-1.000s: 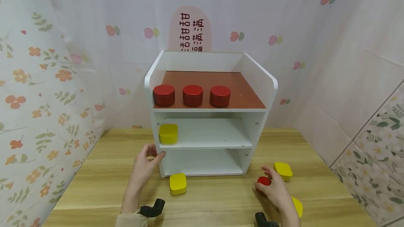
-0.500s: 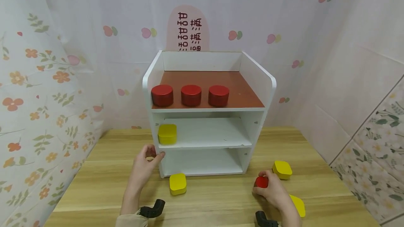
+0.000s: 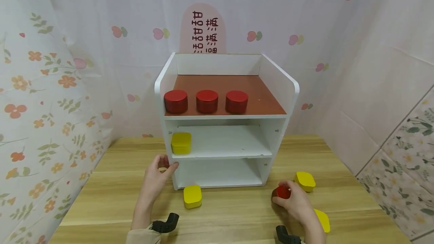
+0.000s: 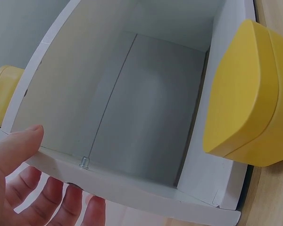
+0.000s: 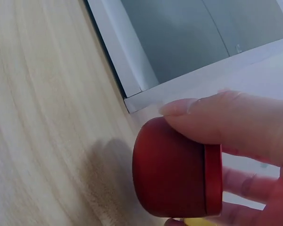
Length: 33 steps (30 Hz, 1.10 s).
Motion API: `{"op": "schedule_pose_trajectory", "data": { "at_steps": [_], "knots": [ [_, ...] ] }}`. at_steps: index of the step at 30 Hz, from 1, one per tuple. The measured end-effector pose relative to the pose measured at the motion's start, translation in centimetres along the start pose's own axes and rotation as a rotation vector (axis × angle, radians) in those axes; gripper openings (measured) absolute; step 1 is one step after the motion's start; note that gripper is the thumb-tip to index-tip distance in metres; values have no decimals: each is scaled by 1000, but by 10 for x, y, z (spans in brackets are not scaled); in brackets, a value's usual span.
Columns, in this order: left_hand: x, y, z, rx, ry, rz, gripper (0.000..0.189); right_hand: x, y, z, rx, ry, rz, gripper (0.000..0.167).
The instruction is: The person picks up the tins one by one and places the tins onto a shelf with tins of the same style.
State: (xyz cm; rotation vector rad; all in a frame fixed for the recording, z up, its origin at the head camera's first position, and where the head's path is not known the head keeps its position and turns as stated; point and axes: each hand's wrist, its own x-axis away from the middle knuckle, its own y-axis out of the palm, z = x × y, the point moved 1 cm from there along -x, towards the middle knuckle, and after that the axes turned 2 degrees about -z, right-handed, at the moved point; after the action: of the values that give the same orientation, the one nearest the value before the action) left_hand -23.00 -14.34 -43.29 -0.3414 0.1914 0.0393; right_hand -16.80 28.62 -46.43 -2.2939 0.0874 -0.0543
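Observation:
My left hand (image 3: 154, 180) grips the left side panel of a small white shelf unit (image 3: 220, 157), thumb on the front edge and fingers along the outside, as the left wrist view shows. At the right, my right hand (image 3: 297, 202) holds a round red tin (image 5: 172, 169) between thumb and fingers. The tin is tilted, its side facing the right wrist camera, and its shadow falls on the wooden table beside it. Three red tins (image 3: 207, 101) stand in a row on the brown top shelf. One yellow square tin (image 3: 181, 143) is at the left of the middle shelf.
On the table (image 3: 237, 221), one yellow tin (image 3: 192, 196) lies before the unit's left front corner. Two other yellow tins lie near my right hand, one behind it (image 3: 305, 181) and one partly hidden by the wrist (image 3: 323, 220). A patterned curtain (image 3: 135, 67) hangs behind.
My right fingers have closed round the red tin, which has tipped from lying flat to tilted. My left hand has kept its place on the shelf unit.

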Motion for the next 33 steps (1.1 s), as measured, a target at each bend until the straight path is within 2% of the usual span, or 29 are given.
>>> {"op": "schedule_pose_trajectory", "data": {
  "at_steps": [8, 14, 22, 25, 33],
  "knots": [
    [-1, 1, 0, -13, 4, 3, 32, 2, -4, -9, -57, -10, 23, 56],
    [-1, 1, -1, -14, 4, 0, 32, 7, -7, -21, -120, -69, 71, 49],
    [-3, 1, 1, 13, 31, 1, 31, 15, -23, -49, -115, -209, 165, 46],
    [-3, 0, 2, 14, 27, 6, 30, 17, -30, -58, -130, -264, 170, 46],
    [-1, 0, 2, 6, 12, 5, 29, 22, -52, -92, -124, -460, 229, 47]
  ]
}}
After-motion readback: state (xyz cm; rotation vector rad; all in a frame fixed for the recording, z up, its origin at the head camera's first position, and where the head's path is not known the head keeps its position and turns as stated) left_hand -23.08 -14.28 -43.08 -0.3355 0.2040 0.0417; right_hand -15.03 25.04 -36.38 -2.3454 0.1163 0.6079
